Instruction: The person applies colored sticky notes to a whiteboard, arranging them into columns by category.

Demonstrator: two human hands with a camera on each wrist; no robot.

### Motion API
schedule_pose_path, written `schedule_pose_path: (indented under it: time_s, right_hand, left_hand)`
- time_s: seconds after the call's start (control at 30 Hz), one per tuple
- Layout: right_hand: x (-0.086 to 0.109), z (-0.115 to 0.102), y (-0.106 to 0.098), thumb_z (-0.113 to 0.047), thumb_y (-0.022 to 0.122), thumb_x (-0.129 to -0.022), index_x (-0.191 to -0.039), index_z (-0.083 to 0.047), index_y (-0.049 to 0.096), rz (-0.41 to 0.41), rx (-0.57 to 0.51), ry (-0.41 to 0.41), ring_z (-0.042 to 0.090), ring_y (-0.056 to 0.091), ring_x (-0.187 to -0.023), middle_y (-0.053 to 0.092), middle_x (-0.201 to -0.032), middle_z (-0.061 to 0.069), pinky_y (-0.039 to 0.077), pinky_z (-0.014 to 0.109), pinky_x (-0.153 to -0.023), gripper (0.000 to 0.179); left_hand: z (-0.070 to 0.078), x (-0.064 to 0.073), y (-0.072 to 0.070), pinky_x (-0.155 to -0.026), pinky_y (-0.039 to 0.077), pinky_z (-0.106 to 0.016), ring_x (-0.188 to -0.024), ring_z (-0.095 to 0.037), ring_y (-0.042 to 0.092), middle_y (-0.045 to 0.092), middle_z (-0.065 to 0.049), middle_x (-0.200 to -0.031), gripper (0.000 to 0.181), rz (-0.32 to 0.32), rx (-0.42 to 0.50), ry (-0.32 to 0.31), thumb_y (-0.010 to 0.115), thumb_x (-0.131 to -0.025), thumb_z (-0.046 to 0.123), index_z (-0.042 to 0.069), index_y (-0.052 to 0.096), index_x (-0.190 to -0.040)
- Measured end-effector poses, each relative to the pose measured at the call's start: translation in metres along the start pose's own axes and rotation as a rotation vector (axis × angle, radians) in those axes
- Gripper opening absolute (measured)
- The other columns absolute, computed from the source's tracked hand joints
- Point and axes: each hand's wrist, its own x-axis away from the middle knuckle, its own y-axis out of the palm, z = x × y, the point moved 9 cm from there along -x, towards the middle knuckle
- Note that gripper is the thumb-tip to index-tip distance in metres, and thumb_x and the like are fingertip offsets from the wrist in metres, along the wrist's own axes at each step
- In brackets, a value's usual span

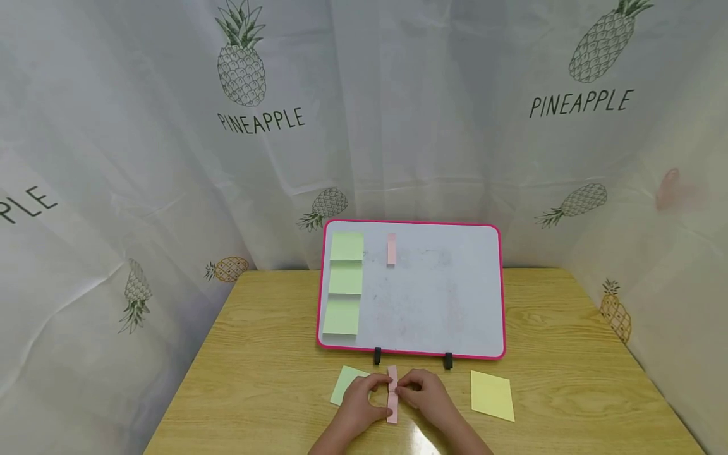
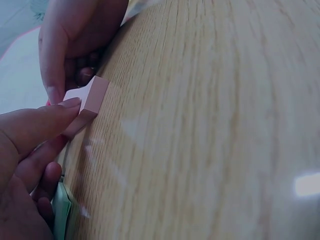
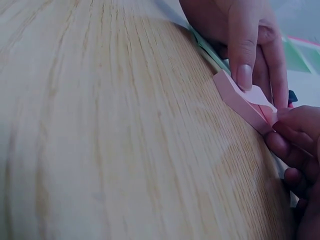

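A narrow pink sticky-note pad lies on the table in front of the whiteboard. My left hand holds it by its two ends, thumb at the near end and a finger toward the far one. From the other side my right hand pinches the top pink note at its edge. That sheet bows up off the pad in the right wrist view. In the left wrist view, my left thumb presses on the end of the pad. A green sticky-note pad sits partly hidden behind my left hand.
The whiteboard with a pink rim stands on black feet. Several green notes run down its left side, and one pink strip is stuck near its top. A yellow sticky-note pad lies on the wooden table at right.
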Motion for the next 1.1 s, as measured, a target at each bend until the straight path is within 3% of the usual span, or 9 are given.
schedule_pose_path:
  time_s: [0.47,0.73,1.1]
  right_hand:
    - [-0.006,-0.001,-0.004,-0.019,0.077,-0.082,-0.082,-0.011,0.073,0.134,0.130,0.091,0.013,0.058,-0.078,0.067,-0.081,-0.005,0.048,0.032,-0.068,0.009]
    - [-0.011,0.000,-0.005,-0.009,0.075,-0.080,-0.081,-0.007,0.072,0.154,0.045,0.128,0.013,0.056,-0.075,0.065,-0.078,-0.002,0.047,0.027,-0.065,0.004]
    - [-0.031,-0.005,-0.006,0.003,0.072,-0.078,-0.092,-0.001,0.070,0.126,-0.047,0.095,0.015,0.056,-0.074,0.062,-0.079,0.001,0.049,0.026,-0.063,0.015]
  left_hand:
    - [0.001,0.001,-0.002,-0.081,0.045,-0.032,-0.094,-0.011,0.051,0.063,0.009,-0.103,0.052,0.014,-0.026,0.009,0.089,-0.068,0.017,0.022,0.067,-0.114]
    - [0.002,0.002,-0.002,-0.080,0.043,-0.032,-0.092,-0.010,0.050,0.061,0.011,-0.101,0.048,0.016,-0.033,0.023,0.089,-0.067,0.018,0.022,0.067,-0.110]
    - [0.002,0.001,-0.002,-0.080,0.042,-0.033,-0.092,-0.009,0.048,0.060,0.013,-0.099,0.048,0.011,-0.022,0.020,0.089,-0.067,0.019,0.024,0.067,-0.110]
